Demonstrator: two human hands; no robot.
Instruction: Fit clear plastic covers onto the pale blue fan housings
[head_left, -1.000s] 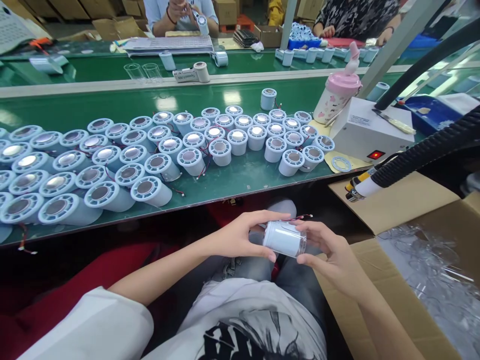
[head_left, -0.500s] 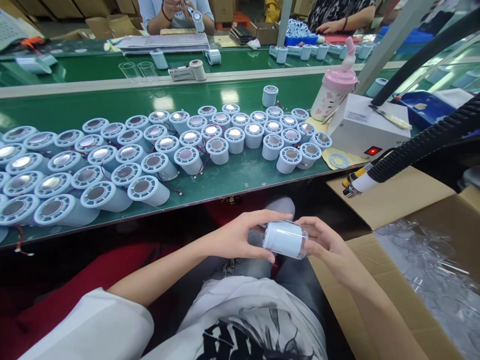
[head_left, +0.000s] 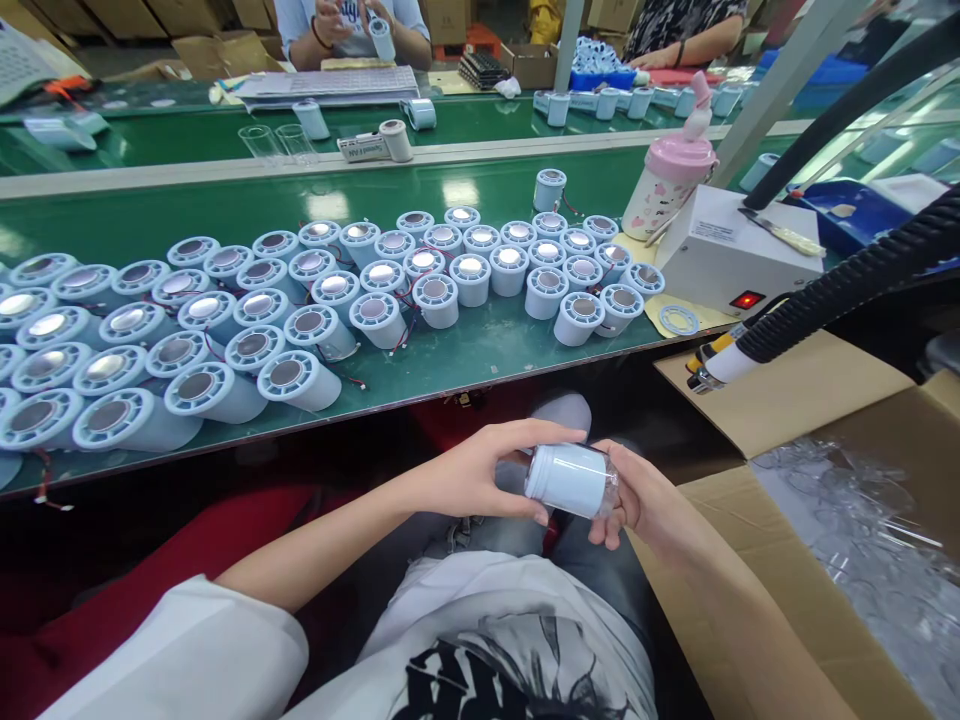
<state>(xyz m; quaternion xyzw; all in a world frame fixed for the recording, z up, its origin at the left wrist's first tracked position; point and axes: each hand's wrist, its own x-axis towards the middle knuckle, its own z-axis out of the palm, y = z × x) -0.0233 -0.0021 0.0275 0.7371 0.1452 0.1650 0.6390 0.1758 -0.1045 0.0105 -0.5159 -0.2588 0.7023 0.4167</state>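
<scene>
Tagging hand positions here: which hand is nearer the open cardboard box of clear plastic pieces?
Right. The right hand is at the clear end of the light-blue cylinder, toward the cardboard box; the left hand is at the cylinder's other end, farther from the box.

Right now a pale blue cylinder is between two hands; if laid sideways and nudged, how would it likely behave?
The pale blue cylinder would probably roll, since its side is round. Its clear cover may be slippery, being glossy. It is likely stiff: no dent shows by the left hand.
</scene>
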